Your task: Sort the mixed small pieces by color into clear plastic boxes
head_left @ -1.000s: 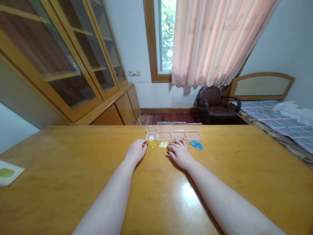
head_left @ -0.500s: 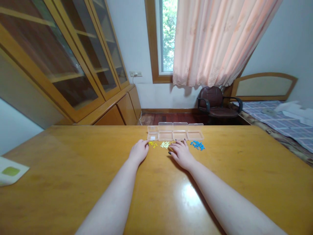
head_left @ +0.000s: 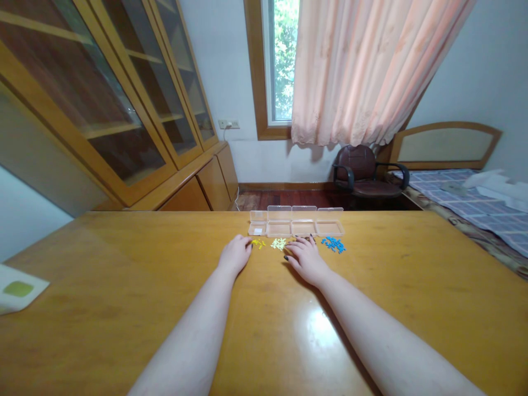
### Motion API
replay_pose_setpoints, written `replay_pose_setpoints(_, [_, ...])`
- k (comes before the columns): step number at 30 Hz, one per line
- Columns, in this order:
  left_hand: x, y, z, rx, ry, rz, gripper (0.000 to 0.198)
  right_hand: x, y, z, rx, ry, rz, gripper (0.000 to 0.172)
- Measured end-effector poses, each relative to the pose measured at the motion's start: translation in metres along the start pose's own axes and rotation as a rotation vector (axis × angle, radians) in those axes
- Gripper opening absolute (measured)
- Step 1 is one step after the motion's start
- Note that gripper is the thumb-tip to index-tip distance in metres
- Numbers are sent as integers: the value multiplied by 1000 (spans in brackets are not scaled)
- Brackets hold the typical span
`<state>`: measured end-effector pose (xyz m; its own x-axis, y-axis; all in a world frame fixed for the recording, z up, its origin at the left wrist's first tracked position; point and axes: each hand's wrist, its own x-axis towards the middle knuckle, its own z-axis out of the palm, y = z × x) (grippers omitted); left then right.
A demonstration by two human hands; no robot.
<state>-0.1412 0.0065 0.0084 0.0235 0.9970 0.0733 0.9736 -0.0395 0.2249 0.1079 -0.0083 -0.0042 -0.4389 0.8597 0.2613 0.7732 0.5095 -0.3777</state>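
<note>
Change barely visible, left hand point(head_left: 236, 256) apart from right hand point(head_left: 307, 260), any pinch impossible to tell, with yellow pieces point(head_left: 259, 243) and pale pieces point(head_left: 278, 243) between, still loose outside open boxes point(head_left: 304, 227) just beyond.

— Hands point(head_left: 235, 256)?
— Two.
— Clear boxes point(head_left: 279, 229)?
— Four, with four lids point(head_left: 280, 213).
— Loose stock?
— One yellow pile point(head_left: 259, 243), one pale green pile point(head_left: 278, 244), one blue pile point(head_left: 333, 245); individual pieces too small to count. Brown pieces point(head_left: 292, 238) mostly hidden by the right hand point(head_left: 307, 261), uncounted.
— Furniture?
— Bench point(head_left: 144, 264), one; chair point(head_left: 358, 171), one; bed point(head_left: 445, 179), one.
— Fittings?
— Curtain point(head_left: 371, 66), one.
</note>
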Motion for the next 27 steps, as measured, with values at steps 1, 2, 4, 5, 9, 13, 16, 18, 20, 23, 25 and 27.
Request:
replay_pose_setpoints(1, [0,0,0,0,3,2,27,0,0,0,1,0,3,30])
replay_pose_setpoints(2, [1,0,0,2,4,1,26,0,0,0,1,0,4,29])
replay_pose_setpoints(4, [1,1,-1,8,-1,-8,22,0,-1,-1,-1,-4,4,29])
replay_pose_setpoints(5, [1,1,-1,10,-5,-14,20,0,-1,-1,-1,-7,3,28])
replay_pose_setpoints(9, [2,2,0,3,-19,-43,16,1,-2,-2,3,-9,0,28])
replay_pose_setpoints(13, [2,1,4,1,-29,-61,14,1,-1,-2,9,-9,-2,27])
replay_pose_setpoints(16, [2,1,5,2,-35,-63,14,1,0,-1,14,-9,-2,27])
replay_pose_setpoints(18, [3,1,6,1,-35,-57,14,1,0,0,16,-8,-3,27])
replay_pose_setpoints(20, [3,0,7,-2,-25,-40,14,1,0,0,19,-7,-4,27])
replay_pose_setpoints(23, [4,-1,8,-13,-16,-20,12,1,0,0,31,-7,-11,27])
replay_pose_setpoints(25, [4,-2,8,-28,-16,-15,11,1,1,0,38,-7,-20,27])
replay_pose_setpoints(27, [4,-2,8,-45,-14,-11,11,1,1,0,42,-6,-28,27])
